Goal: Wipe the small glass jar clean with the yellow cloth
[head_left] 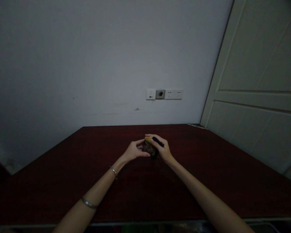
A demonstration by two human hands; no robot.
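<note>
Over the middle of the table, my left hand (pixel 134 151) is closed around the side of a small dark brown, shiny, rounded object (pixel 148 148). Its thumb lies along the near side and its fingers go round the far side. My right hand (pixel 164 150) meets it from the right, gripping a yellow and black object (pixel 148 139) against the top of the brown one. The yellow part shows between the fingers, and a black part runs across the hand. Dimness and the fingers hide the exact kind of both objects. Something black also shows beneath the brown object.
A dark red wooden table (pixel 106 194) stretches from its near edge to a pale wall (pixel 111 64). Wall sockets (pixel 173 94) sit above the table's back edge. A white panelled door (pixel 257 77) stands along the right side. A thin strip (pixel 197 126) lies at the back right corner.
</note>
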